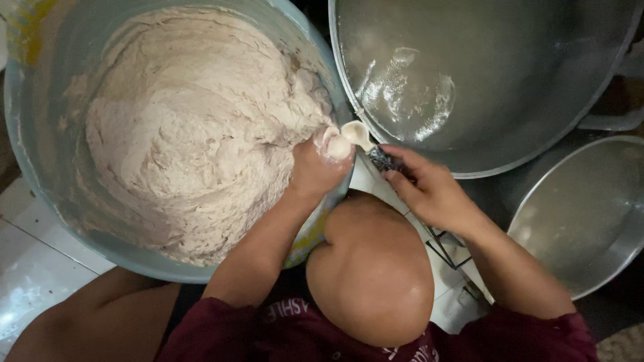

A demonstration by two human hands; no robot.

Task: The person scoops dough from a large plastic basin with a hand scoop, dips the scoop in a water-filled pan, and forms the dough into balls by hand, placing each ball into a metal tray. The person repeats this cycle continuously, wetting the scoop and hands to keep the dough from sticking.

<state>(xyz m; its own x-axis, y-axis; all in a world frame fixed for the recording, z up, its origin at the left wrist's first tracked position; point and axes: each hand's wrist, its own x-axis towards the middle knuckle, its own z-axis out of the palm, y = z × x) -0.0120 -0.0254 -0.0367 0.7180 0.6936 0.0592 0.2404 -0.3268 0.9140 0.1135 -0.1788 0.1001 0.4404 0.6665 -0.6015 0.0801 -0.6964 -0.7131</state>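
My left hand (pixel 314 171) is closed on a lump of pale dough at the right rim of a big blue tub (pixel 40 167). A small round ball of dough (pixel 339 147) bulges out from the top of the fist. My right hand (pixel 429 191) holds a spoon by its dark handle, and the spoon's bowl (pixel 356 133) touches the ball. The tub holds a large mass of sticky pale dough (pixel 194 127). Both hands meet between the tub and a large metal pot (pixel 483 161).
The metal pot holds shiny liquid (pixel 409 87). A second metal bowl (pixel 583 214) sits at the right. My bare knee (pixel 369 268) is raised between my arms. A wire rack (pixel 446 245) and white floor tiles (pixel 33 261) lie below.
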